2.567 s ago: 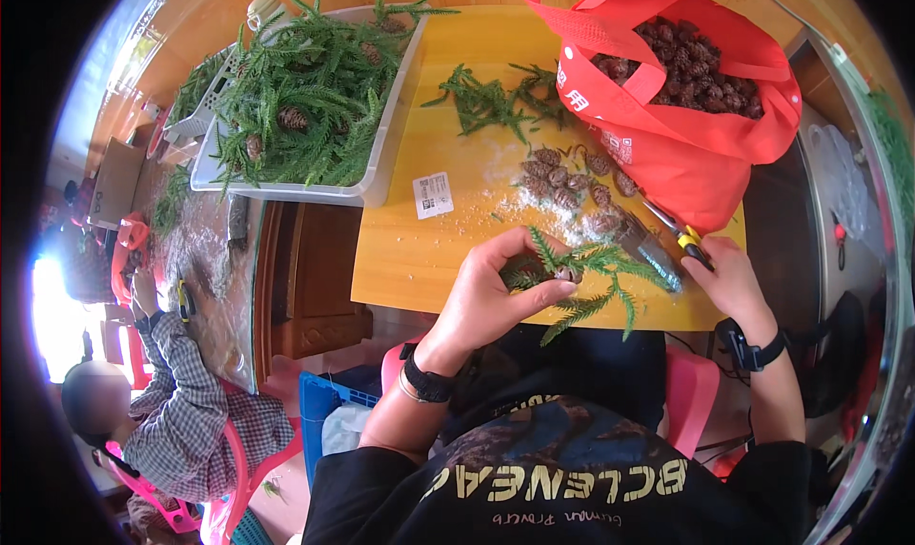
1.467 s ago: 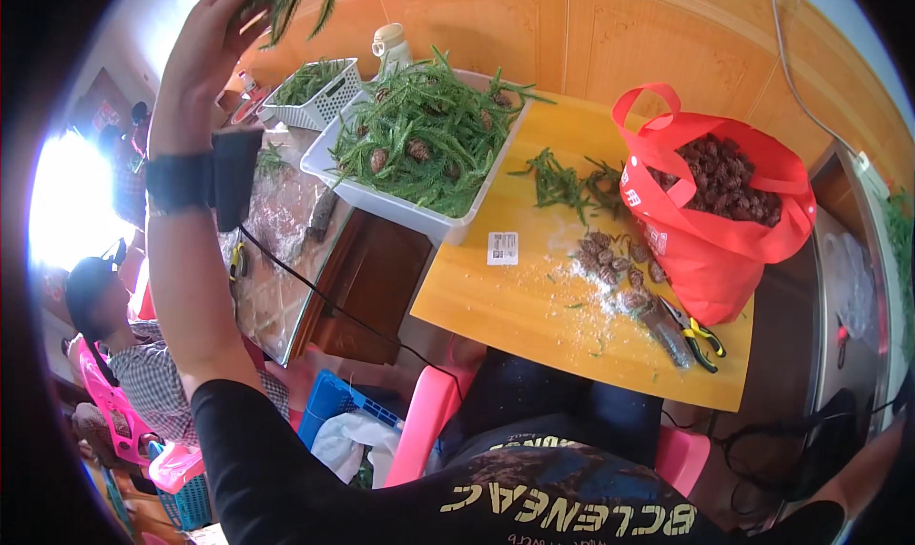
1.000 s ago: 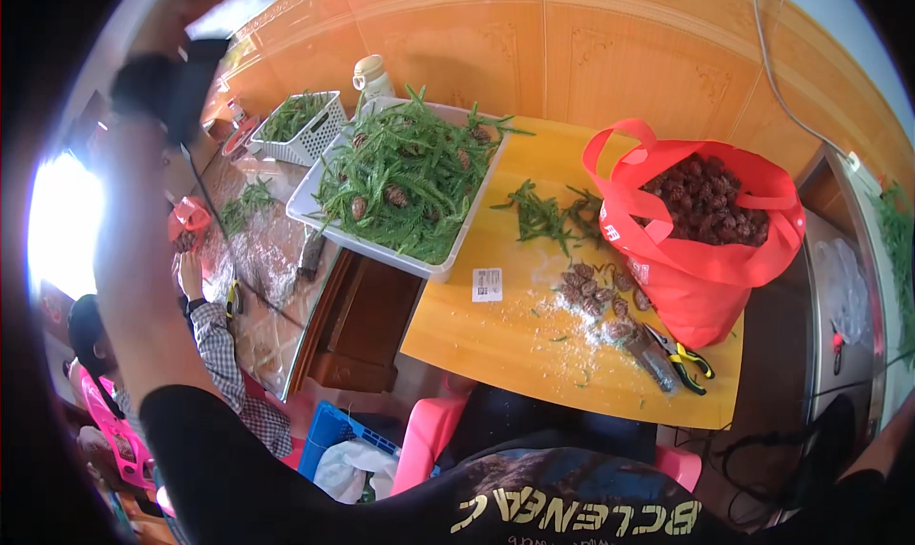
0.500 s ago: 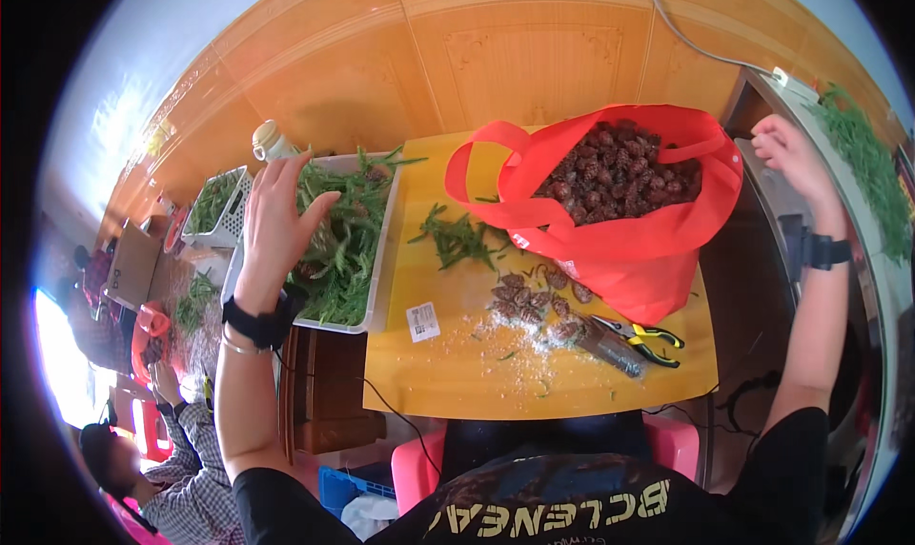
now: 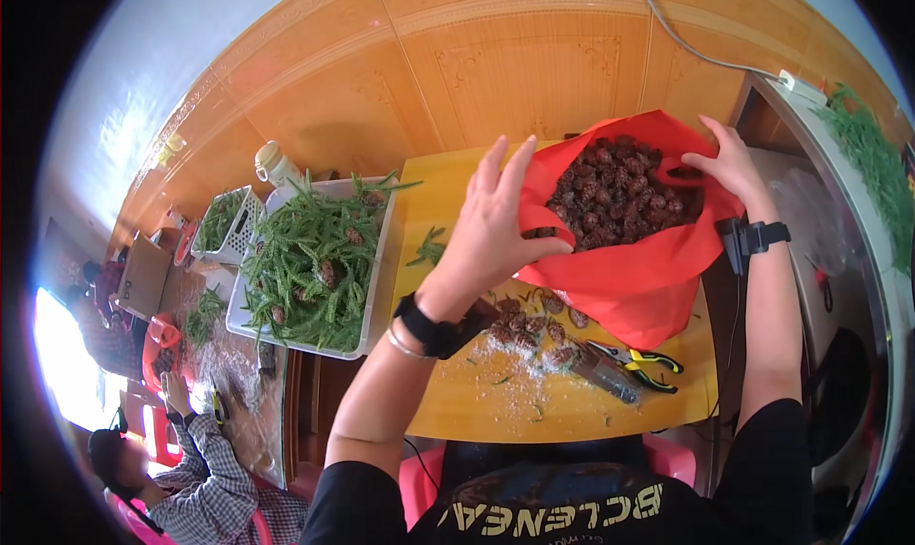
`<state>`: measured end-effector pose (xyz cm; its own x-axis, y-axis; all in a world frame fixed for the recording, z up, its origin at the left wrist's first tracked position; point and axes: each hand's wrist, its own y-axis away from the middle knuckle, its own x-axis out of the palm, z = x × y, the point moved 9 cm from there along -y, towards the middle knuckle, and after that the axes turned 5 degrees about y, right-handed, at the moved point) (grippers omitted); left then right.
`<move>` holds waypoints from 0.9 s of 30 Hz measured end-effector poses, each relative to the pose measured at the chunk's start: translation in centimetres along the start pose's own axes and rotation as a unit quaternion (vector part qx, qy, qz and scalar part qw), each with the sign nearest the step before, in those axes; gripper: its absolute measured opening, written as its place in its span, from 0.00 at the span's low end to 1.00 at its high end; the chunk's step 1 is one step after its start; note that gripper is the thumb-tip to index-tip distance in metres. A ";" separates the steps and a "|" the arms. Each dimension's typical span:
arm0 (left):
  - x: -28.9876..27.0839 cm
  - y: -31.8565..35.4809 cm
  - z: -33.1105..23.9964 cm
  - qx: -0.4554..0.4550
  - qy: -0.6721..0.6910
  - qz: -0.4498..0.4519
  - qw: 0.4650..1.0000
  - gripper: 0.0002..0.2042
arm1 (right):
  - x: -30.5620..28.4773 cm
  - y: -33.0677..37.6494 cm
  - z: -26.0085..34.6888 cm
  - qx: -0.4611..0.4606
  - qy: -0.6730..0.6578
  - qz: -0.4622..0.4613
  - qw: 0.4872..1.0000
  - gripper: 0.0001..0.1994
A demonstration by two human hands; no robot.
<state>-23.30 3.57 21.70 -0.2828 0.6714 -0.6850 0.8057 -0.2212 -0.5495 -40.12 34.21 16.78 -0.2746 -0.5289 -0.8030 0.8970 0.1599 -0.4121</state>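
Note:
A red fabric bag (image 5: 658,259) full of brown pine cones (image 5: 610,187) stands on the yellow table. My left hand (image 5: 491,221) is at its left side, fingers and thumb spread at the rim. On the other side, my right hand (image 5: 739,168) reaches the right rim with thumb and fingers apart. Both hands look open; whether the fingertips touch the fabric is hard to tell. Below the bag lie loose pine cones (image 5: 519,324), white crumbs, a clear-wrapped roll (image 5: 607,378) and yellow-black pliers (image 5: 648,362).
Left of the table, a white tray (image 5: 381,287) holds green sprigs (image 5: 310,259) with cones. Behind it are a pale bottle (image 5: 276,164) and a white basket (image 5: 250,223) of greenery. A person in a checked shirt (image 5: 214,488) sits at lower left. A cabinet (image 5: 829,173) stands right.
My left hand has moved right, from over the tray to the bag's left side. My right hand has come left to the bag's right rim. The bag's left handle no longer sticks out.

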 end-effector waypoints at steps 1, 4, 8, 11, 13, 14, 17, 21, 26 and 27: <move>0.9 -0.2 0.4 0.000 -0.007 0.006 1.000 0.48 | -0.9 0.2 1.6 -0.056 0.053 -0.046 0.996 0.29; 2.7 -1.0 1.1 -0.044 -0.037 0.007 0.998 0.46 | -1.1 0.0 -0.3 -0.072 0.077 -0.051 0.993 0.22; 2.3 -1.1 3.8 -0.041 0.002 -0.089 0.995 0.41 | 0.9 0.4 0.4 0.007 -0.061 0.092 0.994 0.12; 3.5 -0.7 6.2 -0.087 0.039 -0.081 0.992 0.31 | -0.4 0.7 3.2 -0.061 -0.071 -0.005 0.996 0.10; 6.5 -0.3 8.6 -0.222 0.218 -0.026 0.950 0.16 | -1.3 1.2 4.7 -0.086 -0.063 -0.061 0.992 0.10; 7.1 -0.4 8.5 -0.222 0.220 -0.024 0.950 0.16 | -1.6 1.4 6.0 -0.111 -0.076 -0.082 0.987 0.09; 8.2 0.3 10.2 -0.314 0.580 -0.165 0.734 0.05 | -0.7 2.4 11.7 -0.211 -0.097 -0.043 0.972 0.07; 10.4 -0.8 9.0 -0.291 0.616 -0.181 0.710 0.07 | -3.9 1.4 13.2 -0.171 -0.154 -0.103 0.968 0.06; 7.2 -1.6 7.8 -0.129 0.508 -0.195 0.829 0.21 | 1.3 6.1 18.6 -0.304 0.007 0.103 0.947 0.05; 6.3 -1.5 5.0 -0.071 0.453 -0.164 0.874 0.25 | 2.3 6.8 18.1 -0.311 0.028 0.117 0.943 0.05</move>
<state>-28.89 4.54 15.80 -0.0349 0.9808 0.1920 0.8338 0.1345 -0.5355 -28.36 19.03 19.90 -0.1278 -0.3752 -0.9181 0.5633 0.7345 -0.3786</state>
